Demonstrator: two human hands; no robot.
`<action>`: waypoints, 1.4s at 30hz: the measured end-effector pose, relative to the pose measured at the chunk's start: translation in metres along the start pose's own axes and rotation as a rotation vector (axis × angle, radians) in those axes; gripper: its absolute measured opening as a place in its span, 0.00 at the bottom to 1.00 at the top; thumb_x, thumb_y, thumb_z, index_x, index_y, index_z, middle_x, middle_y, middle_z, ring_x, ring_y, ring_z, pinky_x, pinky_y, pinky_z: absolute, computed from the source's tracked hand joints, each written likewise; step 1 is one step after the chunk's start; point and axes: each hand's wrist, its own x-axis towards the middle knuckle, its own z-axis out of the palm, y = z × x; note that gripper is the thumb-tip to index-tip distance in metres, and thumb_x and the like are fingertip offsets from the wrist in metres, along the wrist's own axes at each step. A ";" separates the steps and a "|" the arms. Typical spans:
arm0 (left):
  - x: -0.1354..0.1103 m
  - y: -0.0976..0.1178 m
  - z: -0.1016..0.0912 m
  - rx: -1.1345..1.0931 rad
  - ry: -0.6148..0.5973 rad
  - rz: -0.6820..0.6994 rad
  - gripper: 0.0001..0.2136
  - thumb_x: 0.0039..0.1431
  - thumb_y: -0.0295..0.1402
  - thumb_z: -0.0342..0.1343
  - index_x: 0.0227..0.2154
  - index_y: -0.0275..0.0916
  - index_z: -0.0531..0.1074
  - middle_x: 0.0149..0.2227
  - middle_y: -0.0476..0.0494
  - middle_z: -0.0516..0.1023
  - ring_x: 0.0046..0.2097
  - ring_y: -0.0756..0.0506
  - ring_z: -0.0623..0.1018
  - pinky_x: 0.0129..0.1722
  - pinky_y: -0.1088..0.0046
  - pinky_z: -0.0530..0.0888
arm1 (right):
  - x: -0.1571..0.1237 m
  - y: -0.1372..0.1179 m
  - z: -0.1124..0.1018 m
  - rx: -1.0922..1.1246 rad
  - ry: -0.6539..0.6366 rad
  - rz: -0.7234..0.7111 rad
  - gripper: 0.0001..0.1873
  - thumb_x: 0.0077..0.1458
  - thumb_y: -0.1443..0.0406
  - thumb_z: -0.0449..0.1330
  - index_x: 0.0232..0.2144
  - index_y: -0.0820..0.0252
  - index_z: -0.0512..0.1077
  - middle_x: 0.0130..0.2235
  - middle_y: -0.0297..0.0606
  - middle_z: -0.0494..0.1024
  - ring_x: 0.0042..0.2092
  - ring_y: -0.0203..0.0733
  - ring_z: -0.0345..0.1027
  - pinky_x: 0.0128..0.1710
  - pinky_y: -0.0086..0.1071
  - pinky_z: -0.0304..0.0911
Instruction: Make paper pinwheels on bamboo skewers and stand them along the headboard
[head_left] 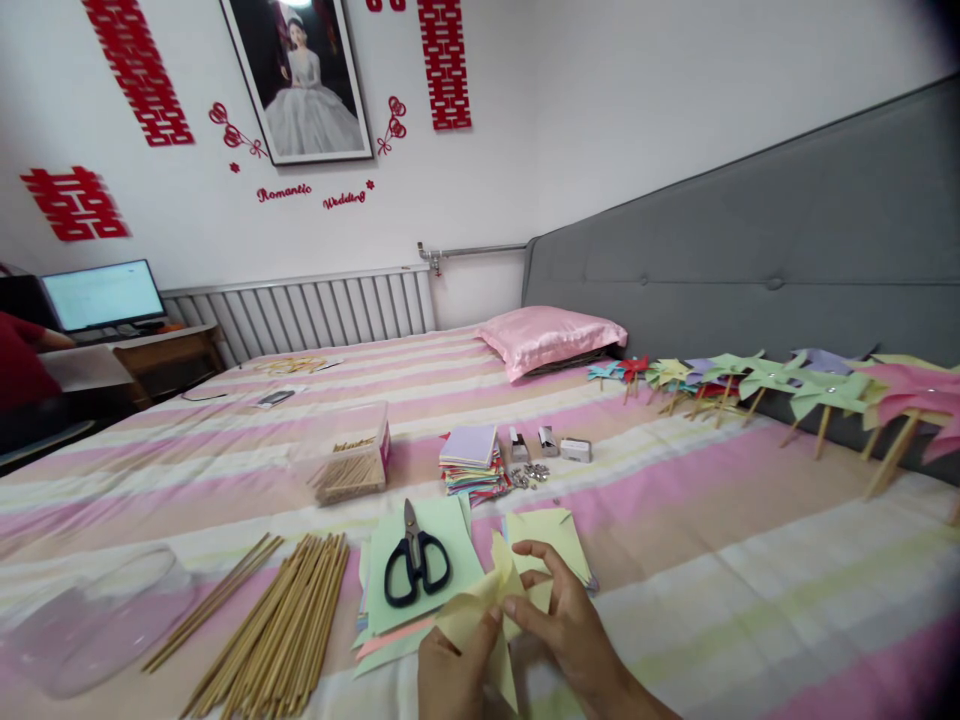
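Low in the view, both my hands work a pale yellow paper piece [480, 612] with folded points. My left hand [450, 675] pinches its lower left part. My right hand [566, 625] grips its middle from the right, fingers curled over a flap. Just behind the piece lie a yellow cut square [551, 530] and a green sheet [450, 545] with black-handled scissors [415, 565] on top. A bundle of wooden sticks [281, 630] lies to the left of the sheets.
On the striped bed: a stack of coloured paper [471, 458], small metal pins [529, 474], staple boxes [559, 446], a clear box of sticks [349, 460], a clear lid [90, 620]. Finished pinwheels [787, 390] line the grey headboard beside a pink pillow [551, 338]. A person in red [22, 365] sits far left.
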 end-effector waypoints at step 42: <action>0.011 -0.001 -0.017 0.195 -0.129 -0.039 0.11 0.35 0.37 0.62 0.19 0.33 0.73 0.16 0.47 0.75 0.20 0.48 0.71 0.22 0.75 0.65 | 0.003 -0.023 -0.016 -0.143 -0.324 0.015 0.34 0.41 0.66 0.63 0.50 0.58 0.53 0.27 0.30 0.72 0.27 0.34 0.66 0.27 0.27 0.57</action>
